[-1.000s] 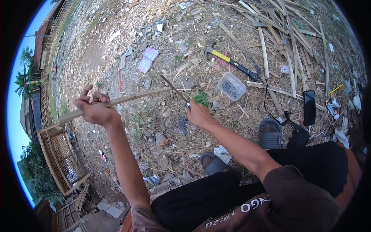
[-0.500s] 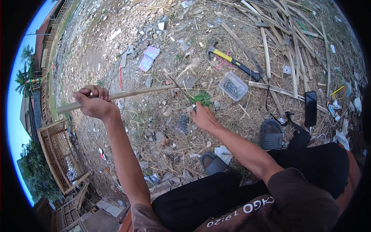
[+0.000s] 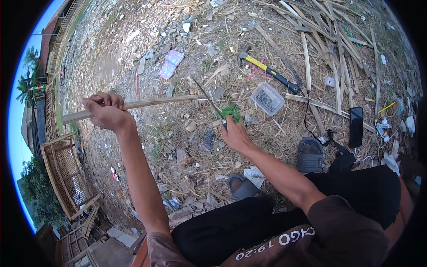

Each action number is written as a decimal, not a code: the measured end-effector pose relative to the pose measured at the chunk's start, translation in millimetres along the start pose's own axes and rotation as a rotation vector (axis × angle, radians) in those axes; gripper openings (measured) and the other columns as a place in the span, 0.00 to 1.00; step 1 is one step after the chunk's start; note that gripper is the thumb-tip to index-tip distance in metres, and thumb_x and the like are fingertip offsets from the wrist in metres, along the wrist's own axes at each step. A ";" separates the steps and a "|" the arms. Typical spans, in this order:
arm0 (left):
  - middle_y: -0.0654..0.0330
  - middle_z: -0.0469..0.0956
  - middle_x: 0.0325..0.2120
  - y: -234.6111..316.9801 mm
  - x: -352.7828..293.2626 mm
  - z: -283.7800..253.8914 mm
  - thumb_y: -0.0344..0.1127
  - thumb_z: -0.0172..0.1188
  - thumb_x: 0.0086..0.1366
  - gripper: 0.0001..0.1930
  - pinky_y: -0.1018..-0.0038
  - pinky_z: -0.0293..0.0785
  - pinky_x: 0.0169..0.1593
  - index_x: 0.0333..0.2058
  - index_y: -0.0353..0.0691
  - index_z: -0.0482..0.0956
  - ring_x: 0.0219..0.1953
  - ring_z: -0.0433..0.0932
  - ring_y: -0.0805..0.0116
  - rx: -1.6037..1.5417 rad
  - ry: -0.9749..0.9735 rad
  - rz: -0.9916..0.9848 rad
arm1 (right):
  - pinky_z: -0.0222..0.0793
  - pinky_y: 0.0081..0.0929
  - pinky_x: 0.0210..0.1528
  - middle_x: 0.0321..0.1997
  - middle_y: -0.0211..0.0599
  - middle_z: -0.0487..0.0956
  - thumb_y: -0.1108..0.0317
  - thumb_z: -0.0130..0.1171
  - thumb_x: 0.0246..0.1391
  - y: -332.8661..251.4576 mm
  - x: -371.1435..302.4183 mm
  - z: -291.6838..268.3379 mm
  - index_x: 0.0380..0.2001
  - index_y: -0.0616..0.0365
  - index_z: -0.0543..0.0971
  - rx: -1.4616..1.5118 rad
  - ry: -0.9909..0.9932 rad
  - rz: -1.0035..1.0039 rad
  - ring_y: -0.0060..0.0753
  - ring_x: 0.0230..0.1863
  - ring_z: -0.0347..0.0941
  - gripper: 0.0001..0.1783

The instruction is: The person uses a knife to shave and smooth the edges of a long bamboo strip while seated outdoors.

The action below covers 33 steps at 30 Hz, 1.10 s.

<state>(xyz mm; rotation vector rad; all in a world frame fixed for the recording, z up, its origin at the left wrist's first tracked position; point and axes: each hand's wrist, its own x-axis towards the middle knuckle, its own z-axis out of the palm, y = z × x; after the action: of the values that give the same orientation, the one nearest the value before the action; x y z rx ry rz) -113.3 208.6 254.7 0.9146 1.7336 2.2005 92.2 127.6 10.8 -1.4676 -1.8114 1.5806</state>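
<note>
My left hand (image 3: 106,111) is closed around a long, narrow strip of pale wood or bamboo (image 3: 158,102), near its left end. The strip runs rightward over the ground, almost level. In my right hand (image 3: 236,135) is a knife (image 3: 214,106) with a dark handle, its thin blade slanting up and to the left. That blade crosses the strip's right end; whether the two touch I cannot tell. A small green plant (image 3: 231,111) shows just beyond my right fingers.
A yellow-and-black hammer (image 3: 269,71) lies beyond a clear plastic tub (image 3: 268,99) of nails. Loose wood strips (image 3: 336,58) are heaped at the far right. A black phone (image 3: 356,127) and grey sandals (image 3: 311,155) are at right. A lattice panel (image 3: 69,173) stands at left.
My left hand and the strip have shifted slightly up and left. The knife's blade has risen a little against the strip's right end. Both grips are the same.
</note>
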 end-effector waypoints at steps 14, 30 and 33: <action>0.67 0.55 0.16 -5.5 1.7 -4.5 0.52 0.36 0.74 0.20 0.78 0.46 0.17 0.26 0.45 0.58 0.15 0.50 0.77 -0.005 0.012 -0.032 | 0.71 0.53 0.39 0.25 0.63 0.77 0.67 0.51 0.55 17.1 -4.6 8.5 0.41 0.73 0.66 -0.114 -0.013 0.087 0.66 0.31 0.76 0.17; 0.68 0.51 0.13 -12.4 9.5 -34.2 0.52 0.34 0.74 0.20 0.80 0.43 0.16 0.25 0.48 0.58 0.12 0.48 0.79 -0.270 -0.371 -0.044 | 0.67 0.53 0.32 0.22 0.58 0.75 0.58 0.49 0.62 -37.6 -10.8 -8.3 0.41 0.65 0.64 0.177 -0.021 -0.025 0.64 0.25 0.73 0.18; 0.69 0.50 0.13 -10.6 8.0 -37.6 0.52 0.35 0.74 0.20 0.80 0.42 0.15 0.25 0.48 0.58 0.12 0.46 0.79 -0.301 -0.441 -0.050 | 0.66 0.53 0.31 0.21 0.57 0.75 0.55 0.47 0.63 -86.1 -21.5 -7.2 0.41 0.63 0.64 0.332 -0.043 -0.283 0.63 0.24 0.73 0.20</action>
<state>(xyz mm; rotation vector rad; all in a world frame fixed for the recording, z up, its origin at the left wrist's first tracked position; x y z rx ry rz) -143.5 185.3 242.9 1.1521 1.1777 1.9626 66.0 125.8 95.8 -0.9900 -1.5976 1.6755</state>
